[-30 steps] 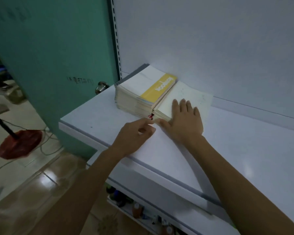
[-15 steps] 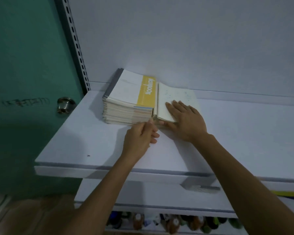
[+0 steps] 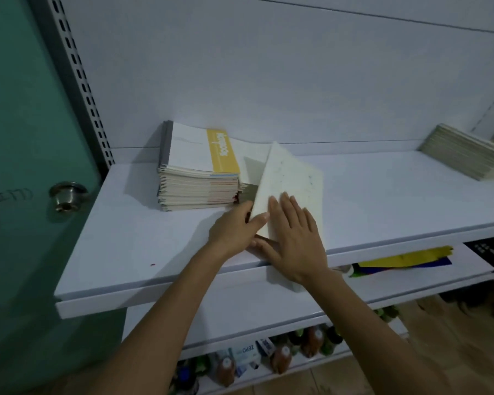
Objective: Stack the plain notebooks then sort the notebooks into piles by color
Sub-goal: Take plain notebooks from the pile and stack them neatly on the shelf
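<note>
Centre frame: left hand [image 3: 234,226] pinches notebook [image 3: 293,178] edge, fingers grasping it; right hand [image 3: 295,240] presses flat, fingers straight.

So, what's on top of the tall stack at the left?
A white notebook with a yellow band lies on the stack. The covers beneath are hidden; only edges show.

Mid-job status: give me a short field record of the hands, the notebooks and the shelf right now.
shelf: white, holds the notebooks
plain notebook: tilted, left edge raised, near corner past the shelf's front edge
left hand: grips its near left edge, thumb on top
right hand: flat on its cover
yellow-banded stack: on the shelf, left of the plain notebook
far stack: shelf's right end, untouched
</note>
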A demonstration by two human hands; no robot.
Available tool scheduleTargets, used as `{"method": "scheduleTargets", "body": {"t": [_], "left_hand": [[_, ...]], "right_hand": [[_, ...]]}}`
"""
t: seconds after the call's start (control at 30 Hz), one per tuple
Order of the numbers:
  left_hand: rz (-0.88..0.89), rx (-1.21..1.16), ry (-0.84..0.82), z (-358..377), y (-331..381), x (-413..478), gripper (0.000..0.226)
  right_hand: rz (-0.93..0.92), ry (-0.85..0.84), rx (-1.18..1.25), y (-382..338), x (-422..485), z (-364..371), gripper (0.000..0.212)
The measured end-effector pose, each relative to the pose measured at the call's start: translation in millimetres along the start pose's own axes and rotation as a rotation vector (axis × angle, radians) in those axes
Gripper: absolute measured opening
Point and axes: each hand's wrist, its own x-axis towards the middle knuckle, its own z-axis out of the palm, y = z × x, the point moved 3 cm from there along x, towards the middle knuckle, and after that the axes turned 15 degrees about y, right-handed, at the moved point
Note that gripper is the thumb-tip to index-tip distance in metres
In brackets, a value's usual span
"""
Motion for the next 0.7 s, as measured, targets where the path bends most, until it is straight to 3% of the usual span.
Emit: {"method": "scheduleTargets", "body": {"t": [0.1,0.2,0.27,0.4,0.47,0.6,0.67,0.7], "left_hand": [[0.083,-0.141,0.049,-2,11,-13,0.026],[0.103,-0.278,0.296,-21,8,-31,0.016],[0.014,-0.392,0.426,-41,-2,-34,0.011],[-0.236,-0.603,0.511,-72,-31,-31,0.011],[-0.279,-0.683,0.475,-77,-38,-31,0.013],[-0.252,-0.693,0.427,-75,-39,-34,0.014],[-0.247,-0.689,0.416,-74,-39,-36,0.016],[-0.251,-0.696,0.41,-74,-40,-36,0.017]], "right_hand": [[-0.036,0.073,0.055,-5,-3,-3,0.086],[-0.145,0.158,0.163,-18,-1,-13,0.084],[-0.16,0.224,0.228,-23,5,-21,0.08],[0.031,0.334,0.258,-13,36,-23,0.052],[0.084,0.237,0.166,-5,62,-15,0.057],[0.026,-0.181,-0.002,5,95,13,0.087],[-0.027,-0.3,-0.07,6,92,26,0.084],[-0.04,-0.268,-0.083,6,88,27,0.074]]}}
